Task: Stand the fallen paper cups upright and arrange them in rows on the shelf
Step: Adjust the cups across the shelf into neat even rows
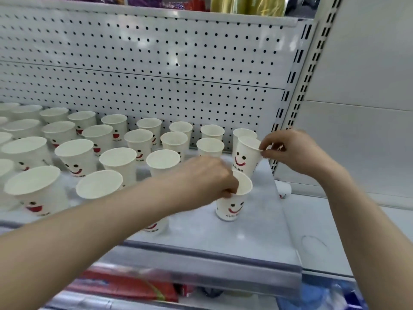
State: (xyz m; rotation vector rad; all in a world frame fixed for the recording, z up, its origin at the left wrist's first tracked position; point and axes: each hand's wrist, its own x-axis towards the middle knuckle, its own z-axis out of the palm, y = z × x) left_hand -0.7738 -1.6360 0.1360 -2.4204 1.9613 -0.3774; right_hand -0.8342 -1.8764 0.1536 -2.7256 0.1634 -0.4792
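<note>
Several white paper cups with red smiley faces stand upright in rows [138,139] on the white shelf [257,224]. My left hand [207,177] pinches the rim of an upright smiley cup [232,206] near the shelf's right front. My right hand [290,151] pinches the rim of a second smiley cup [244,156], which is tilted and lifted just above and behind the first one, close to the back row's rightmost cup [242,133].
A perforated white back panel [156,70] rises behind the cups, with a slotted upright post [288,104] at the shelf's right end. Another cup [283,190] lies beyond that end on the neighbouring shelf. Coloured packages [125,285] sit on the shelf below.
</note>
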